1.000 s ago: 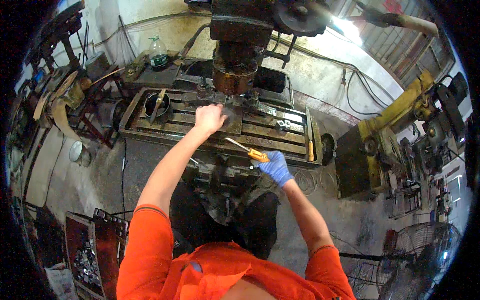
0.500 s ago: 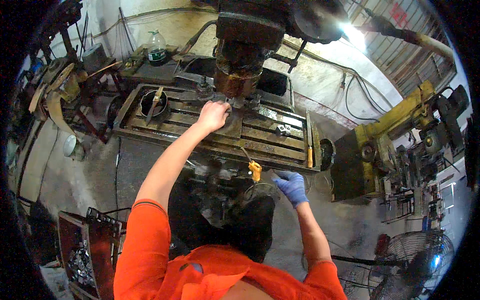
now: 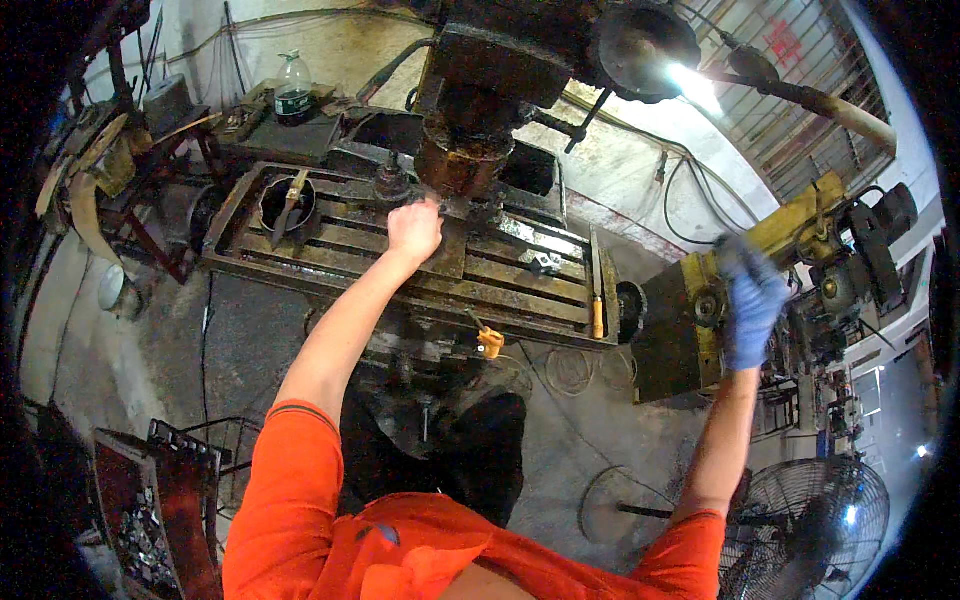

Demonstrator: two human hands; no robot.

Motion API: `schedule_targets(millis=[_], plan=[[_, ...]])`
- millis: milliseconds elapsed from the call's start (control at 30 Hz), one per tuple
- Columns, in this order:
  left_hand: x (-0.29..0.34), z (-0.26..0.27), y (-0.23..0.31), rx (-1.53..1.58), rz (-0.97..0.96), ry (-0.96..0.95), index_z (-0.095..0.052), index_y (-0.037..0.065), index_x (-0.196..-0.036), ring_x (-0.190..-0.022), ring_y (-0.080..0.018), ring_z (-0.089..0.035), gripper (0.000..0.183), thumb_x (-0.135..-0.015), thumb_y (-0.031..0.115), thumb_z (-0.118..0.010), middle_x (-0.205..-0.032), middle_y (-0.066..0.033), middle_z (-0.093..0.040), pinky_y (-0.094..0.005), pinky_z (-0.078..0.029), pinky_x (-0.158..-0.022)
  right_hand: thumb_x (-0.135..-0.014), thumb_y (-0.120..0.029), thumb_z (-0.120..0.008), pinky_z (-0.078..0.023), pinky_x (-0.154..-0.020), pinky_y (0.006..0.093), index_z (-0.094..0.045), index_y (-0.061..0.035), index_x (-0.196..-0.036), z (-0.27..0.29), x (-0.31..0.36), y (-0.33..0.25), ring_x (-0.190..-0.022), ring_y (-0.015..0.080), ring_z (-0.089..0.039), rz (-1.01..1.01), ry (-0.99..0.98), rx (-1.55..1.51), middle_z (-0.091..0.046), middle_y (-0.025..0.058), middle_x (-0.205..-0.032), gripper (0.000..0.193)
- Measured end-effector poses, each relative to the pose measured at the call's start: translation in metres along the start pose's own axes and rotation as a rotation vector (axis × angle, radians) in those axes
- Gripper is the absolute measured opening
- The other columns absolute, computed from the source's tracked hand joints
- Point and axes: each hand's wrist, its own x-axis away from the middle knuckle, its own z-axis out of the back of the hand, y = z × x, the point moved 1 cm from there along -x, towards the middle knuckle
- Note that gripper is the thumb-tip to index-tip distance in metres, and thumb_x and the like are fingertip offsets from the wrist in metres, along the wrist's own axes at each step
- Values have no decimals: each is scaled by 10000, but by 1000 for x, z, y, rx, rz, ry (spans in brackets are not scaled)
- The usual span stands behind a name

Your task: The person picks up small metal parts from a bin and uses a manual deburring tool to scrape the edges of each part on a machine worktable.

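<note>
My bare left hand is closed, its fingers curled at the base of the machine's dark, rusty spindle head. Whatever lies in those fingers is hidden. Beneath it stretches a slotted metal machine table. My right hand, in a blue glove, is raised off to the right, away from the table. Its dark fingertips are smeared by motion, so any object in them cannot be made out. Below the table's front edge sits an orange-yellow handled piece.
On the table are a round pan with a brush across it, a small metal block and a wooden-handled tool. A plastic bottle stands behind. To the right are a yellow machine and a standing fan.
My right hand has swung up and right, from beside the orange-yellow piece to the yellow machine's side of the picture. My left hand stays at the spindle. The whole view has shifted slightly.
</note>
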Motion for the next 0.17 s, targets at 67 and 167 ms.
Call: schedule_targets(millis=[67, 167], plan=[[-3, 7, -1, 35, 69, -52, -539, 61, -949, -748, -312, -621, 292, -736, 241, -627, -779, -154, -623, -419, -485, -640, -813, -159, -586, -440, -817, 259, -632, -1, -1006, 17, -45, -31, -879, 136, -571, 335, 111, 188, -630, 58, -988, 254], [-10, 3, -10, 62, 77, -69, -519, 76, -1018, -756, -324, -622, 386, -721, 283, -651, -804, -138, -636, -422, -490, -669, -835, -214, -548, -356, -973, 340, -492, 12, -1186, 29, -93, -54, -1075, 208, -515, 194, 93, -499, -556, 134, -1146, 421]])
